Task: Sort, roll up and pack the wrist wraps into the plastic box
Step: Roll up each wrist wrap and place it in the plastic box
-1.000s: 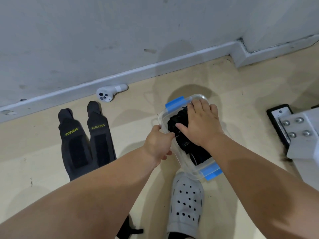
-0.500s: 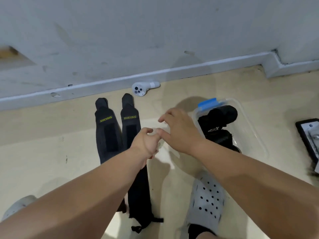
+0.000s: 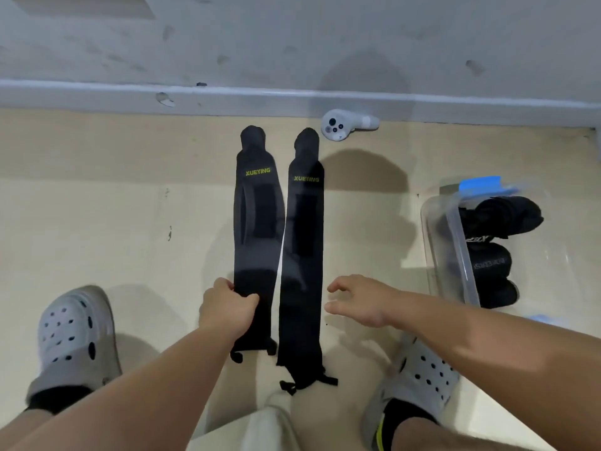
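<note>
Two long black wrist wraps with yellow lettering lie flat side by side on the floor: the left wrap (image 3: 255, 222) and the right wrap (image 3: 303, 255). My left hand (image 3: 226, 307) pinches the near part of the left wrap between thumb and fingers. My right hand (image 3: 359, 299) hovers just right of the right wrap, fingers spread and loosely bent, holding nothing. The clear plastic box (image 3: 453, 242) with blue clips stands to the right and holds several rolled black wraps (image 3: 497, 242).
A white handheld controller (image 3: 341, 125) lies by the grey baseboard (image 3: 130, 96) behind the wraps. My grey perforated clogs stand at the left (image 3: 73, 336) and right (image 3: 419, 375) of the wraps' near ends.
Both hands left the box and moved left to the flat wraps. My left hand took hold of the left wrap; the view swung left, so the box now sits at the right.
</note>
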